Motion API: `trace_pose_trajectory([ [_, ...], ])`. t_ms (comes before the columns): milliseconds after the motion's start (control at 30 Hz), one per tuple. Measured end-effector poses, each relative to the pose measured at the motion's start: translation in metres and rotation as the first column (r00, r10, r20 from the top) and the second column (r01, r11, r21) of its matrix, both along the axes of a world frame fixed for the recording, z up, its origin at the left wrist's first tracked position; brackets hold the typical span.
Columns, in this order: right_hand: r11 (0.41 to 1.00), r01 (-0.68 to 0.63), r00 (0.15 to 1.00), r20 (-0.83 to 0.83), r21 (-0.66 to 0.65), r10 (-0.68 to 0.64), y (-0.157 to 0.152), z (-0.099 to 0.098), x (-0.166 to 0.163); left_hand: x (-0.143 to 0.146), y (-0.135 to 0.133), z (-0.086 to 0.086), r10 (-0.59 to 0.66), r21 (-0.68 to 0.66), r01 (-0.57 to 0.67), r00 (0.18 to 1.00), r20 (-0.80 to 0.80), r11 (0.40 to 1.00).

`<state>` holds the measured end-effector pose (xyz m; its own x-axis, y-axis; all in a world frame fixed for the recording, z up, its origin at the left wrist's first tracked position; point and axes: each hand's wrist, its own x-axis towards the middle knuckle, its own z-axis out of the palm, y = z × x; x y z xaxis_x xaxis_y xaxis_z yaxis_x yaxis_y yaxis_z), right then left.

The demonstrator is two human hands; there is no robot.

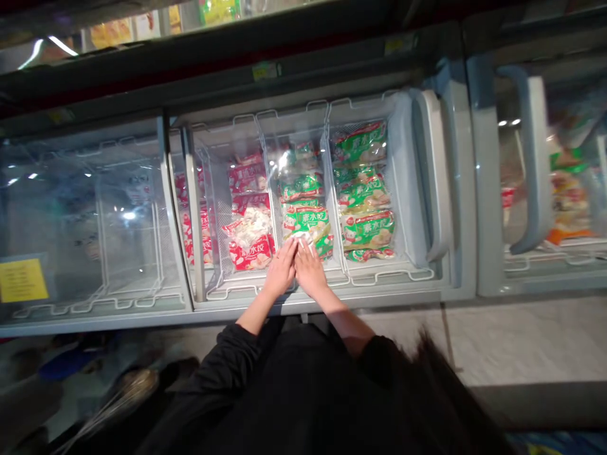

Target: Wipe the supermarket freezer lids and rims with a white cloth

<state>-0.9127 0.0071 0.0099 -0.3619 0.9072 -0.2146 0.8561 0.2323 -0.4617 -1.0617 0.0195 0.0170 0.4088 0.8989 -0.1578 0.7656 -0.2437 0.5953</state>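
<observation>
My left hand (281, 270) and my right hand (310, 272) are side by side over the front of the middle wire basket (332, 208) in a chest freezer. Their fingers point away from me, close together, with the fingertips on a crinkled, whitish part of a green dumpling bag (324, 245). Both hands seem to pinch this bag; much of it is hidden beneath them. Beyond my fingers, more green dumpling bags (303, 186) are stacked. Red dumpling bags (251, 249) fill the basket to the left, one with a pale, see-through middle.
More green bags (367, 189) lie in the right basket. A grey lid handle (439, 177) stands to its right. The freezer's front rim (379, 297) runs before me. A yellow sign (23, 280) is at left, and a shelf edge (190, 50) overhangs the back.
</observation>
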Motion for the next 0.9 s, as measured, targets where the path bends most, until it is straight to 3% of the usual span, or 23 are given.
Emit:
trace_pose_trajectory([
  [100, 0.985, -0.174, 0.983, -0.061, 0.0, 0.173, -0.01, 0.002, 0.007, -0.007, -0.007, 0.007, 0.127, -0.033, -0.127, 0.992, 0.013, 0.991],
  [233, 0.983, -0.181, 0.982, -0.052, -0.014, 0.181, -0.03, 0.004, 0.041, -0.009, -0.016, 0.013, 0.09, -0.075, -0.09, 0.996, 0.002, 0.993],
  [333, 0.999, -0.011, 0.996, 0.083, -0.039, 0.014, -0.049, 0.001, 0.084, -0.008, -0.018, 0.016, 0.012, -0.092, -0.01, 1.0, 0.02, 0.996],
  [433, 0.97, 0.24, 0.941, 0.251, -0.023, -0.227, -0.066, -0.005, 0.139, -0.012, -0.017, 0.018, -0.058, -0.106, 0.062, 0.998, 0.038, 0.992],
  [567, 0.855, 0.518, 0.797, 0.359, 0.006, -0.485, -0.073, -0.015, 0.202, -0.025, -0.015, 0.022, -0.045, -0.129, 0.044, 0.999, -0.007, 0.991],
  [700, 0.744, 0.668, 0.694, 0.334, 0.03, -0.637, -0.062, -0.023, 0.201, -0.027, -0.013, 0.031, 0.052, -0.091, -0.06, 0.995, -0.089, 0.994],
  [767, 0.768, 0.64, 0.726, 0.306, 0.028, -0.616, -0.056, -0.024, 0.178, -0.016, -0.011, 0.036, 0.049, -0.065, -0.056, 0.993, -0.106, 0.996],
  [900, 0.956, 0.292, 0.943, 0.183, -0.041, -0.28, -0.055, -0.018, 0.142, 0.033, -0.007, 0.043, -0.007, -0.017, 0.006, 0.998, -0.068, 1.0],
])
